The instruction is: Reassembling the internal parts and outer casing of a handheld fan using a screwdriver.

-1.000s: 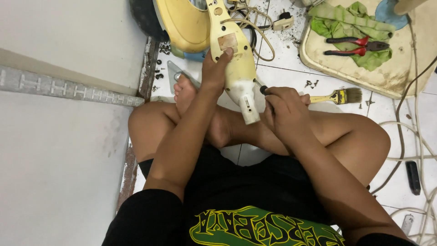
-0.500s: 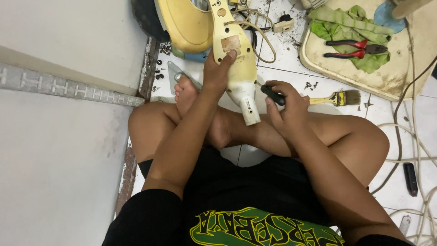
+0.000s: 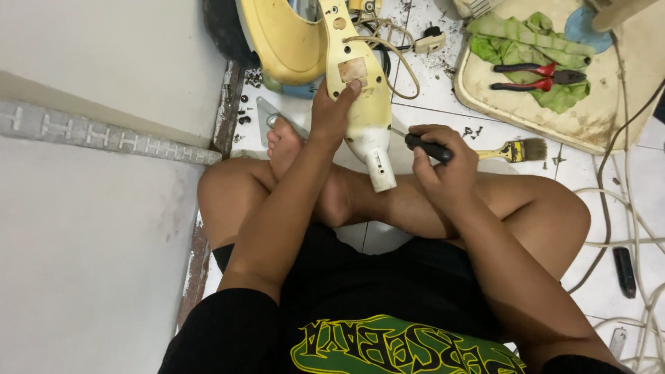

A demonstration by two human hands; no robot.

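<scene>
Left hand (image 3: 331,114) gripping one cream handle (image 3: 360,90); right hand (image 3: 443,163) at 3 o'clock clasping one screwdriver (image 3: 426,147); one paintbrush (image 3: 521,149) lying beyond

Left hand (image 3: 332,114) steadies cream handle (image 3: 360,90); right hand (image 3: 443,163) grips screwdriver (image 3: 426,147) (black-handled).

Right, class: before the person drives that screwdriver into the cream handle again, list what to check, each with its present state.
1. Left hand steadies the cream handle: ok.
2. Right hand grips the black-handled screwdriver firmly: ok.
3. Screwdriver tip seated in a screw: cannot tell, too small.
4. Handle's lower end rests on the crossed legs: ok.
5. Bare foot lies away from the tip: ok, though close to the work.
6. Loose screws scattered on the floor tiles: not ok.
</scene>
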